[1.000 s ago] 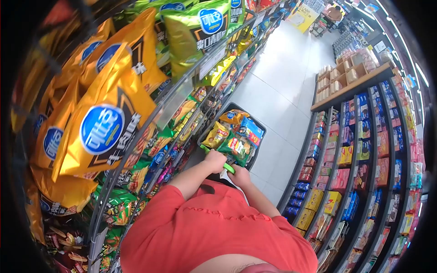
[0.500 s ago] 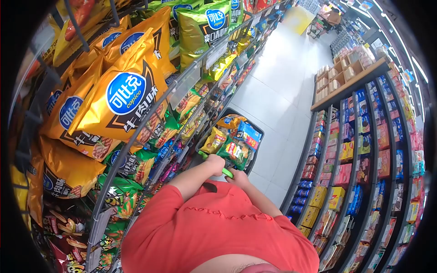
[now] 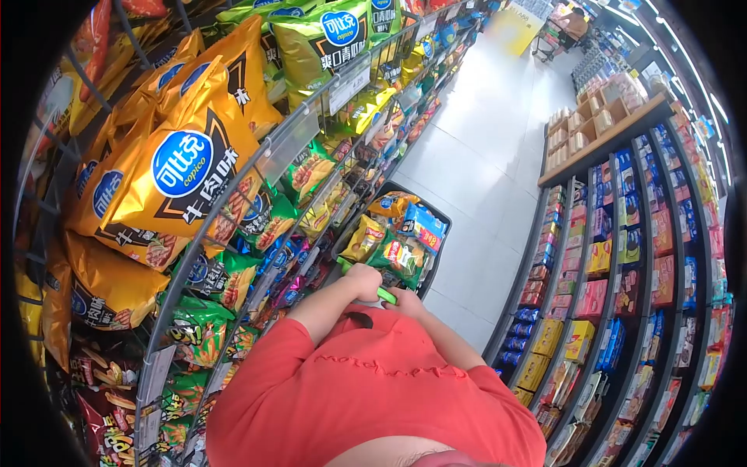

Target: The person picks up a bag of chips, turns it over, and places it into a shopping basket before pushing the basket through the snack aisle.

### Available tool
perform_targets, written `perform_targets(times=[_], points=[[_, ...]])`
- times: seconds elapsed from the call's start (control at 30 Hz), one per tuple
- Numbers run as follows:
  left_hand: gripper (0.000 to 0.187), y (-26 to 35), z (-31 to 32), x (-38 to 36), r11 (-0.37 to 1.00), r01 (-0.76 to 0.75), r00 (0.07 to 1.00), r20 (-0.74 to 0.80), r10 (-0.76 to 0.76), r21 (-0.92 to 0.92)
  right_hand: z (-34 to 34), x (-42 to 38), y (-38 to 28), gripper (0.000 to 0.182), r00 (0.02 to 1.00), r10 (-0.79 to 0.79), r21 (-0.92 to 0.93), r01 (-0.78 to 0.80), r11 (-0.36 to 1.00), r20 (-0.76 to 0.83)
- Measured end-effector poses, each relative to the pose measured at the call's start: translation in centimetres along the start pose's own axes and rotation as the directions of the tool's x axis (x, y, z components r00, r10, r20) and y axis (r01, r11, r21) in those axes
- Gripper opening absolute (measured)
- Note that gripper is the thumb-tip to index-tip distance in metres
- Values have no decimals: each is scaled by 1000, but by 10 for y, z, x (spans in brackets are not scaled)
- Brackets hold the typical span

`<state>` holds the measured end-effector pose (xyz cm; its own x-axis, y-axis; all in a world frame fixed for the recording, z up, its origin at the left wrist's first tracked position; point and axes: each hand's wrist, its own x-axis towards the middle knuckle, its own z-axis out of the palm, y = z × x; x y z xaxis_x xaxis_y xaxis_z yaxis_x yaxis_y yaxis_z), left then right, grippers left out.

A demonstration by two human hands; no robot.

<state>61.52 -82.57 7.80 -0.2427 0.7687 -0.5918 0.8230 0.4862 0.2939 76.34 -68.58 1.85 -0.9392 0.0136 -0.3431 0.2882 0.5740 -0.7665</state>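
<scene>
My left hand is wrapped round the green handle of a dark shopping cart. My right hand grips the same bar a little to the right, its fingers partly hidden from above. Inside the cart lie a yellow bag of chips, a green bag of chips, a blue package and an orange bag. Both hands are closed, and the bar's green shows between them.
Close on the left, a wire-fronted shelf holds large orange chip bags and green chip bags. Shelves of boxed snacks line the right. A tiled aisle runs ahead to a yellow sign and a distant person.
The orange and green chip bags on the left shelf have shifted leftward in view, and the right shelves slightly rightward. My hands and the loaded cart keep nearly the same place in the picture.
</scene>
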Motion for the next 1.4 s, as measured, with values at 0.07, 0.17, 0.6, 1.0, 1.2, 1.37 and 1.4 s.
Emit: perform_targets(times=[0.07, 0.17, 0.6, 1.0, 1.2, 1.37, 1.4], points=[[34, -1, 1, 0, 1000, 4, 1000, -4, -4, -4, 0, 1, -1, 33, 1000, 2, 19, -2, 1000, 5], [35, -4, 11, 5, 1000, -6, 1000, -27, 7, 22, 1, 0, -3, 32, 1000, 2, 40, -2, 999, -5], [34, -4, 10, 6, 1000, -9, 999, -36, 10, 17, 4, -3, -2, 30, 995, -52, 25, 54, 998, -80], [32, -4, 14, 2, 999, 0, 995, -95, -3, -39, 3, -4, -2, 35, 1000, -4, 12, 4, 1000, -31], [32, -3, 12, 1, 999, 7, 995, -95, -10, -31, 3, -3, -3, 35, 999, 13, 14, -12, 1000, -30], [33, -2, 13, 0, 999, 4, 995, -101, -8, -34, 5, -4, -2, 35, 999, 9, 13, -9, 1000, -35], [32, -2, 14, 0, 1000, 4, 995, -102, -7, -29, 4, -4, -2, 34, 999, 9, 10, -9, 1000, -34]])
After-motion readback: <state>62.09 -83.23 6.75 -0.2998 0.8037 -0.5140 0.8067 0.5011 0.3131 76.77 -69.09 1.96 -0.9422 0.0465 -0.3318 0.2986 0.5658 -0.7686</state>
